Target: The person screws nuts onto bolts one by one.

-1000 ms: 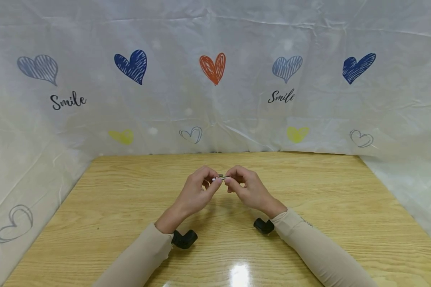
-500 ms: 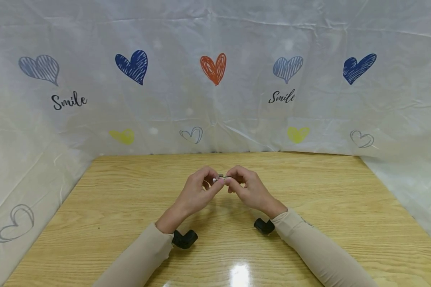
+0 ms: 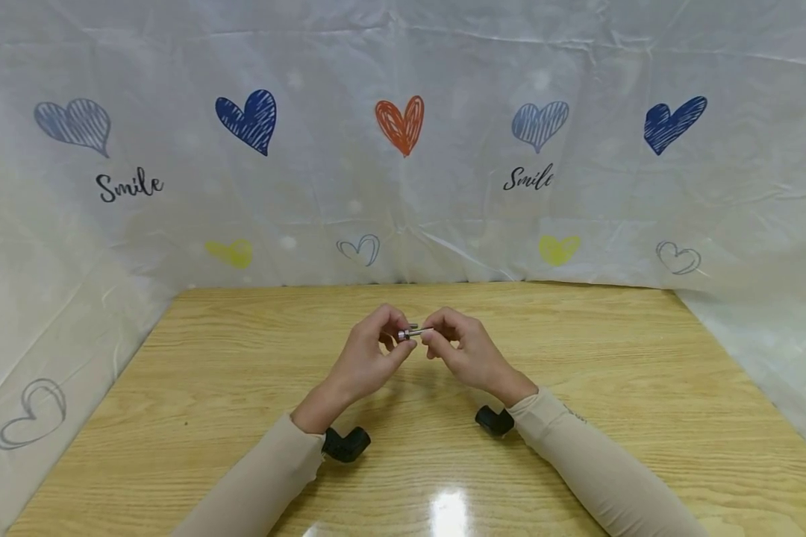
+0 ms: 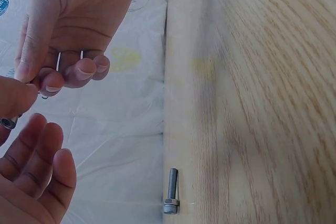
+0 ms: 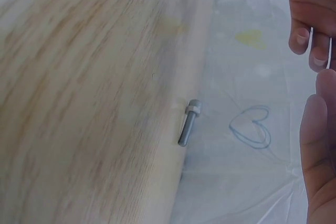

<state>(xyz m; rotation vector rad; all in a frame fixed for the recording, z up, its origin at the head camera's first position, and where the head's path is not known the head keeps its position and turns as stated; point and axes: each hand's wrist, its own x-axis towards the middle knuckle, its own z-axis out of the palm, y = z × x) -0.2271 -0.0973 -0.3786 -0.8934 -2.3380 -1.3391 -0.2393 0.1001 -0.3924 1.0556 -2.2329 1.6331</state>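
A small metal bolt (image 3: 416, 333) is held level between the two hands in the head view. Its head end lies at the left hand (image 3: 366, 354), whose thumb and index finger pinch it. The right hand (image 3: 466, 354) pinches the thin far end with thumb and fingertip. In the left wrist view the socket head of the held bolt (image 4: 7, 123) shows at the frame's left edge. A second bolt (image 4: 171, 192), with a nut close to its head, lies on the table just beyond the hands. The right wrist view hides the held bolt.
The wooden table (image 3: 242, 335) reaches back to a pale cloth (image 3: 463, 209) printed with hearts, which also hangs at both sides. Black angled pieces (image 3: 347, 445) sit under both wrists, near the beige sleeves (image 3: 262, 477).
The left hand's fingers have shifted slightly up and its thumb has come lower, so more of the bolt's head end shows. The right hand has barely moved.
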